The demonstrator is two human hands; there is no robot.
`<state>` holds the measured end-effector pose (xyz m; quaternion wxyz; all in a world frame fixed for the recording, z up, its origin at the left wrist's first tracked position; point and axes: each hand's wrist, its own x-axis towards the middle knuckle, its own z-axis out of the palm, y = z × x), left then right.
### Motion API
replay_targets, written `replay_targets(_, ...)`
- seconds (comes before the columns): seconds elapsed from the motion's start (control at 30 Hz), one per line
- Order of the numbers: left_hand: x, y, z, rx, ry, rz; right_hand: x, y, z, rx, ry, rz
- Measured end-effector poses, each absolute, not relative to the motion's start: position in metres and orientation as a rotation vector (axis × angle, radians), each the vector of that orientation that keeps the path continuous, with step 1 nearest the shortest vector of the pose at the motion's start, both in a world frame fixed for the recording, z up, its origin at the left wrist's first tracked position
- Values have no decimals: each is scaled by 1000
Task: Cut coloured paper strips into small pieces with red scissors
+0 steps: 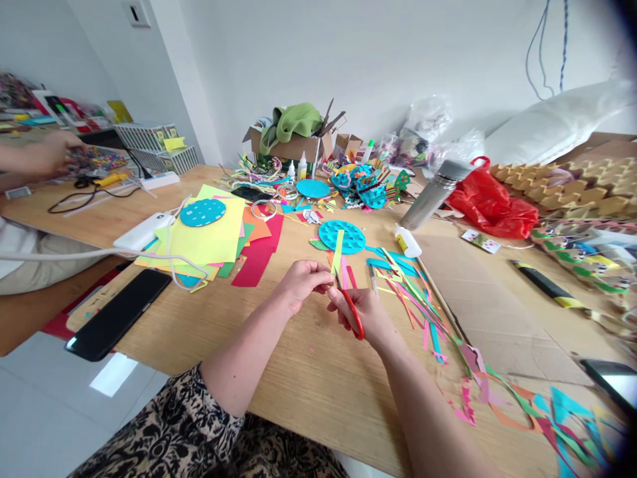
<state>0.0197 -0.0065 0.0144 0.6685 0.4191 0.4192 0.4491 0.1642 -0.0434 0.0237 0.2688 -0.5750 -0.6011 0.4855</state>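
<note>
Red-handled scissors (356, 317) are gripped in my right hand (365, 315), their blades pointing up and away from me. My left hand (306, 284) pinches the lower end of a narrow yellow-green paper strip (338, 251), close to the blades. The strip stands upright in front of a blue bumpy paper disc (348, 237) lying on the table. Both hands are close together above the wooden table (298, 352). Thin coloured paper strips (411, 292) lie to the right of my hands, and sheets of yellow paper (213, 232) lie to the left.
A black phone (119, 315) rests at the left edge. Beyond are glue bottles (302, 166) and a cardboard box (255, 141). On the right are a steel flask (430, 199), a red bag (492, 202) and a cutter (547, 285). Another person's hand (57, 149) is far left.
</note>
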Motion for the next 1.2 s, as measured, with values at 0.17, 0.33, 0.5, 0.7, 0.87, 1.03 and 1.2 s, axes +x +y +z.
replay_targets(0.17, 18, -6, 14, 958, 942, 999, 165, -43, 23, -1547, -1634, 1303)
replay_targets(0.33, 17, -5, 15, 953, 958, 1000, 165, -43, 23, -1563, -1634, 1324)
replay_targets(0.5, 18, -6, 16, 954, 965, 1002, 165, -42, 23, -1578, -1648, 1306)
replay_targets(0.7, 18, -6, 13, 963, 942, 959, 164, -43, 23, -1569, -1624, 1299)
replay_targets(0.87, 18, -6, 13, 965, 935, 957, 166, -42, 20, -1561, -1643, 1289)
replay_targets(1.03, 18, -6, 15, 958, 942, 949, 167, -41, 20, -1561, -1652, 1282)
replay_targets(1.2, 17, -6, 16, 948, 947, 975, 166, -42, 22, -1569, -1649, 1299)
